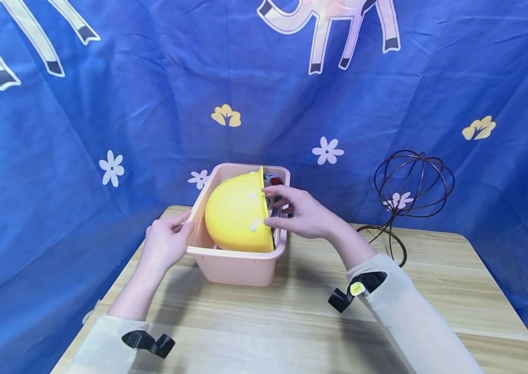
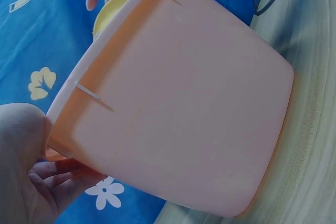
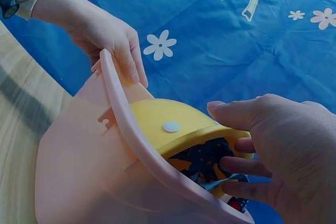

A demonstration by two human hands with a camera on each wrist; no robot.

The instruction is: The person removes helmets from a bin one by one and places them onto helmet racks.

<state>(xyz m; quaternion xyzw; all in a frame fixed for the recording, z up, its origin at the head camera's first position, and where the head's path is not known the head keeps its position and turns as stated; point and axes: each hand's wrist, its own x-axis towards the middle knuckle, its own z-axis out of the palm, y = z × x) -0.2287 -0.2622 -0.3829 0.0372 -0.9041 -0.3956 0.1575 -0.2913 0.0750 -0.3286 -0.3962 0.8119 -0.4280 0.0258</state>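
Observation:
A pink plastic bin (image 1: 238,267) is at the back of the table, left of the middle. Inside it a yellow helmet (image 1: 235,213) with white round studs lies on its side, its opening turned to the right. My left hand (image 1: 166,240) pinches the bin's left rim between thumb and fingers. At the helmet's edge, my right hand (image 1: 303,213) holds the rim, with the thumb outside and the other fingers at the opening in the right wrist view. A dark, orange-patterned lining (image 3: 205,161) shows within the opening.
To the right of the bin stands a dark wire stand (image 1: 413,208) with a round cage top and a looped base. A blue printed cloth (image 1: 151,130) hangs behind the wooden table (image 1: 254,332). More red and dark items (image 1: 274,182) show beside the helmet, mostly hidden.

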